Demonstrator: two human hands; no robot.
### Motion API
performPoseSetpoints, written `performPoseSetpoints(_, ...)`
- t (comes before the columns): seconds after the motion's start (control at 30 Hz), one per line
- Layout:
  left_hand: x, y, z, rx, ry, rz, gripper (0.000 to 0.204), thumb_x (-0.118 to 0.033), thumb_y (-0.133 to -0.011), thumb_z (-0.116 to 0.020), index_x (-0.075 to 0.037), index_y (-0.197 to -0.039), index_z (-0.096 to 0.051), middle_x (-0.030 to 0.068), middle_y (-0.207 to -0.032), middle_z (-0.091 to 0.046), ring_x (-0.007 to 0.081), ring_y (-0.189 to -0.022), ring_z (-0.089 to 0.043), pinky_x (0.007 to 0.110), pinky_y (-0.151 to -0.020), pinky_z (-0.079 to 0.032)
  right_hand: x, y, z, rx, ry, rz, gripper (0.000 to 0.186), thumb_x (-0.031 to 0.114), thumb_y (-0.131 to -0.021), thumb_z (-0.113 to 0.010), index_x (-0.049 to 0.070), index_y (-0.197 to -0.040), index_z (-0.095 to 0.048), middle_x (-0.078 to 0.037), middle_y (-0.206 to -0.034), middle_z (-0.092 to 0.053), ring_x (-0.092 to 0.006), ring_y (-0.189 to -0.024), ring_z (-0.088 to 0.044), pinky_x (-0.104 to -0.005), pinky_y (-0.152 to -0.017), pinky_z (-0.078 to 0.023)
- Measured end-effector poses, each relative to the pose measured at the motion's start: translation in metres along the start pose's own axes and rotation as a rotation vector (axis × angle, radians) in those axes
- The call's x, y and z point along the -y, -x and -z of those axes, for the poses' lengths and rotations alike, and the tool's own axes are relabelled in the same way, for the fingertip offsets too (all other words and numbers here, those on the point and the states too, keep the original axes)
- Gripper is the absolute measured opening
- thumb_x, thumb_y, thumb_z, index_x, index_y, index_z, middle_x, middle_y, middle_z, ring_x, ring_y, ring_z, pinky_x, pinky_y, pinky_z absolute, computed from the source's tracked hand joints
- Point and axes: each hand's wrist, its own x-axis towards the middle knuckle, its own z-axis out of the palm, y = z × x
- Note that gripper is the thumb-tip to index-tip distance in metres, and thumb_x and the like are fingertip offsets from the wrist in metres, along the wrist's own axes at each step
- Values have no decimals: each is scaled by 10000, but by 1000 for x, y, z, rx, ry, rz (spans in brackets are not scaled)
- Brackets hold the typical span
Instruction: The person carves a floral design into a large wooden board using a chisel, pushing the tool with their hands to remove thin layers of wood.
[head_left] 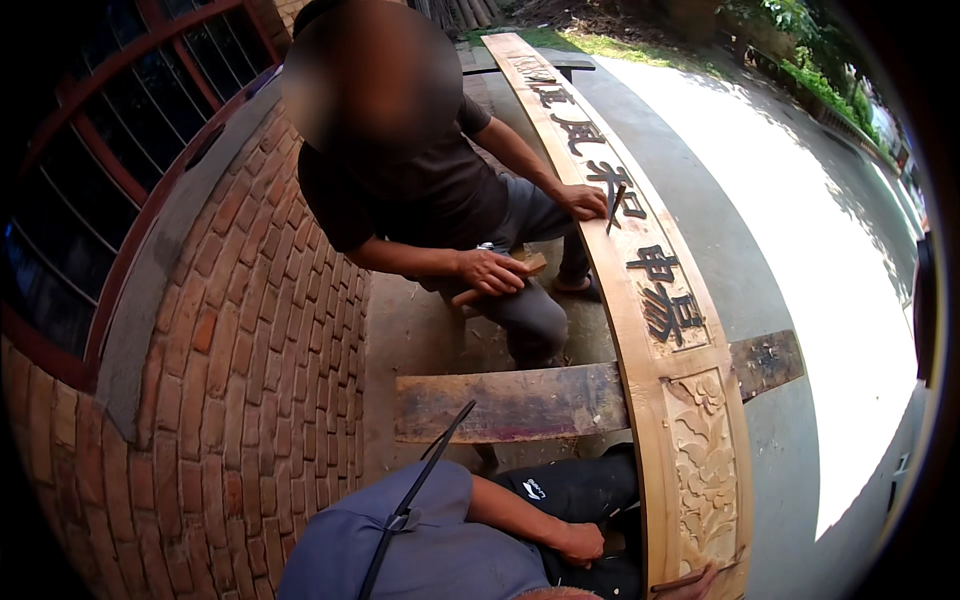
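Note:
My left hand (581, 544) is curled closed low over my dark trousers (575, 482); what is in it, if anything, is hidden. At the lower edge my right hand (698, 583) lies on the near end of a long wooden board (655, 450), partly cut off by the frame. Its fingers are closed on a slim carving chisel (680, 581) lying low across the wood. Beside it, raised flowers and leaves (705, 460) are carved in a sunken panel. Farther up the board runs a row of dark carved characters (655, 262).
Opposite, a co-worker sits with one hand (583, 202) at an upright chisel (615, 207) on the board and the other (492, 271) on a wooden block (536, 264). A worn plank (510, 402) crosses beneath the board. A brick wall (240, 400) stands left; a black strap (415, 490) crosses my shoulder.

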Motion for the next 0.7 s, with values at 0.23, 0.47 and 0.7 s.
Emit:
performPoseSetpoints(0.23, 0, 1, 1, -10, -4, -13, 398, -379, -965, -757, 16, -952, -807, 232, -937, -792, 448, -957, -774, 531, -873, -609, -11, 0, -7, -15, -52, 36, 485, 351, -1152, -478, 129, -1551, -640, -264, -1370, -739, -449, -1165, -722, -515, -1002, -557)
performPoseSetpoints(0.47, -2, 2, 4, 21, -34, 11, 400, -380, -970, -753, 17, -968, -806, 234, -944, -793, 449, -966, -771, 531, -876, -608, -12, 2, -8, -37, -96, 2, 482, 384, -1175, -449, 124, -1498, -694, -264, -1334, -754, -440, -1154, -718, -488, -1000, -557)
performPoseSetpoints(0.7, -3, 6, 8, 37, -9, 40, 400, -376, -988, -733, 17, -987, -804, 241, -956, -792, 457, -972, -769, 539, -882, -604, 6, 4, -3, -47, 64, 46, 504, 418, -1162, -461, 126, -1486, -714, -254, -1320, -768, -443, -1188, -719, -521, -1011, -552)
